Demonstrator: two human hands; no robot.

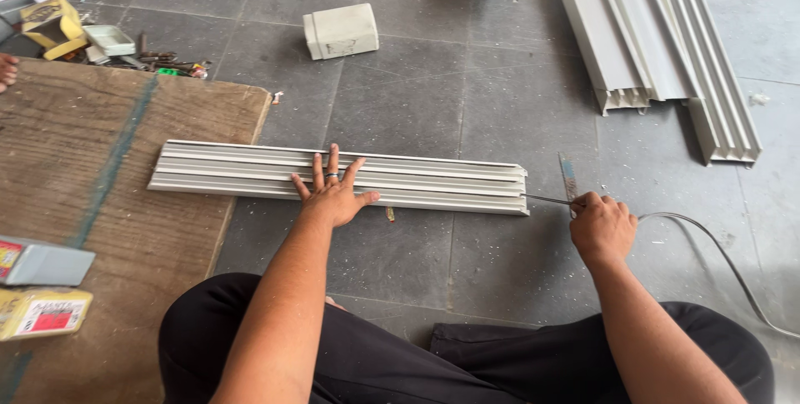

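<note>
Grey ribbed metal rail [250, 172] lies flat, one end on a brown board [75, 171], the rest over the tiled floor [417, 96]. The left hand [332, 196] presses on the rail's middle, fingers spread open. At the rail's far end from the board, the right hand [602, 227] is closed around a thin metal strip [546, 199] whose tip touches that end. A white block [340, 31] sits beyond the rail.

grey tiled floor [400, 104], worn wooden board [83, 171]
</note>
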